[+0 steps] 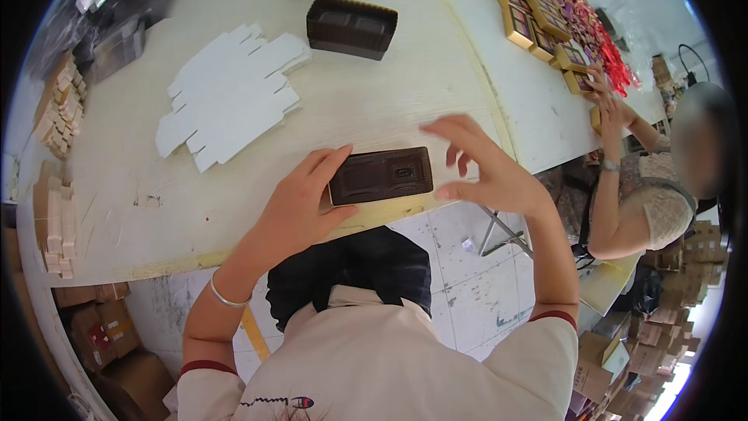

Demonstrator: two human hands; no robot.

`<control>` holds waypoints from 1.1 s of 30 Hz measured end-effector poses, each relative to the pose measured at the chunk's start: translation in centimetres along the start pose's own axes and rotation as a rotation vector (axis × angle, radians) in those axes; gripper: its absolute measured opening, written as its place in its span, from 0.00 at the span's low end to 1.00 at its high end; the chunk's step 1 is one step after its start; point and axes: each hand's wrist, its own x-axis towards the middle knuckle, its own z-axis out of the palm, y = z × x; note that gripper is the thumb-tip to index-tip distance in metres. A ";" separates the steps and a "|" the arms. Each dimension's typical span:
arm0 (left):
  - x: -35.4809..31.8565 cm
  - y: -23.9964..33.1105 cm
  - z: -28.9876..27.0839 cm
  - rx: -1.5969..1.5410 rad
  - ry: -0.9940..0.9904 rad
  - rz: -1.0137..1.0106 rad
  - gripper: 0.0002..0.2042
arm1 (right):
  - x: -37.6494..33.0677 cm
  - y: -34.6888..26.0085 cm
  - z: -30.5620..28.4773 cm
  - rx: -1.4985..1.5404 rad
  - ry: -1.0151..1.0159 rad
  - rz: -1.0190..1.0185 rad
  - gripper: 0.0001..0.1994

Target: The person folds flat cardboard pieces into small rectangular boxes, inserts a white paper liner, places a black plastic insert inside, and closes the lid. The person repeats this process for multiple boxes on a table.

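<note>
Where the pale wooden tabletop (374,109) meets its near edge in the lower middle of the frame, a flat dark brown moulded plastic tray (381,175) lies with its long axis running left to right, almost parallel to that edge. The left hand (300,206) has hold of the tray's left short end, thumb along the near side and fingers curled over the top, so its grasp is closed on the tray. The right hand (491,171) hovers just off the tray's right end, fingers spread wide and holding nothing; whether a fingertip touches the tray cannot be told. The tray thus lies between the two hands, its right end pointing toward the open right hand, and the left hand is the one in contact.

Farther up, left of centre, a fanned pile of flat white die-cut cardboard blanks (230,93) rests on the table. Beyond it, at upper centre, stands a stack of dark brown scalloped plastic trays (351,27). At the left rim sit rows of small tan cardboard pieces (54,113). At the upper right, gold-edged open gift boxes (538,23) line the table, where another person's hand (600,90) reaches.
</note>
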 end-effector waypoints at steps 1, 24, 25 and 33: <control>0.1 0.1 0.0 -0.008 -0.013 0.001 0.37 | -0.4 0.7 0.1 0.080 -0.052 -0.032 0.27; 0.6 2.7 2.4 0.524 0.151 0.169 0.43 | -1.1 0.9 5.4 -0.293 0.096 -0.340 0.22; 0.6 2.7 2.6 0.537 0.170 0.166 0.42 | -1.3 0.7 5.3 -0.222 0.097 -0.288 0.21; 1.0 2.5 3.6 0.688 0.247 0.180 0.39 | -1.2 2.5 6.1 0.019 0.071 -0.272 0.20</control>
